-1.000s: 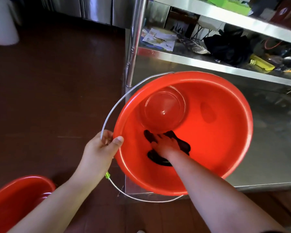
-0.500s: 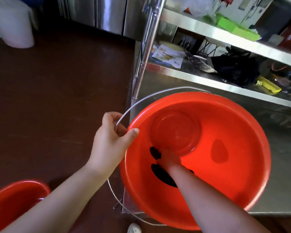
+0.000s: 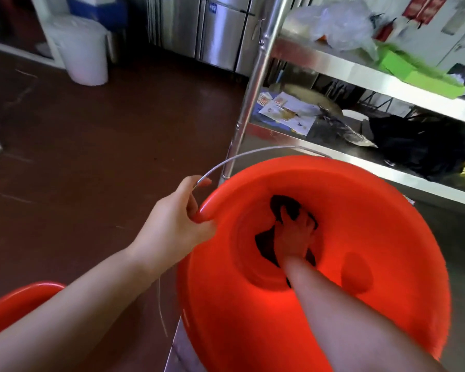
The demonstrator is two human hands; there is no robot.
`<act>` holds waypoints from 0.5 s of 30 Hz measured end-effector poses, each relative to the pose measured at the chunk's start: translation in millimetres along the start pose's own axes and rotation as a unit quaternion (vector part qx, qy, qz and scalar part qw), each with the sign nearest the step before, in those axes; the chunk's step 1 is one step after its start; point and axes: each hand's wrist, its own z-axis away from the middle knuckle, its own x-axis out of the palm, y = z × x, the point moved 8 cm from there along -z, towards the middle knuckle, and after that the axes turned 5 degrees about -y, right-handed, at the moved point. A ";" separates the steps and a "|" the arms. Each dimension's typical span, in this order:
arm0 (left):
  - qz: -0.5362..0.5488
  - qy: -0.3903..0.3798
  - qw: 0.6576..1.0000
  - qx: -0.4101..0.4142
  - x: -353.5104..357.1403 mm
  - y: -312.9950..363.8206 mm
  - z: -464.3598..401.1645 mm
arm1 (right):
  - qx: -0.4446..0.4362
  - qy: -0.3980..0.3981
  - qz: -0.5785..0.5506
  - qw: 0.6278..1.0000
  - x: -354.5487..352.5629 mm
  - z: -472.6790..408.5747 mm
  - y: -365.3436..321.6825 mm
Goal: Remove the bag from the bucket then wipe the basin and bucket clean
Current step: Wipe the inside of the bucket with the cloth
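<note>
Red plastic bucket point(image 3: 360, 210) rests tilted on the lower steel shelf point(image 3: 462, 251), mouth toward the camera. Left hand point(image 3: 172, 226) grips the bucket's near-left rim, thumb inside, fingers curled round the wire handle point(image 3: 253, 153). Right hand point(image 3: 295, 237) is deep inside the bucket, pressing a dark cloth point(image 3: 285, 208) against the base; whether the fingers lie flat or curl cannot be told. No bag is visible in the bucket. A second red vessel, probably the basin point(image 3: 16, 304), sits on the floor left of the bucket. Judgement: bucket wiping under way. Recommended: keep the rim braced, work the cloth round the base corner, then up the walls in overlapping passes
</note>
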 end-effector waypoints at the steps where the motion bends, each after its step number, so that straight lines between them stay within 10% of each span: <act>1: 0.001 -0.002 1.000 0.004 2.2 3.0 -3.4 | -0.031 -0.020 0.008 0.999 10.2 1.1 -10.2; 9: -0.050 0.009 0.999 -0.012 4.4 15.3 -17.2 | -0.327 -0.148 0.165 0.919 82.5 63.4 -51.8; 15: -0.072 -0.002 0.996 -0.051 0.9 9.3 -20.3 | -0.370 -0.192 0.165 0.894 79.9 49.2 -34.2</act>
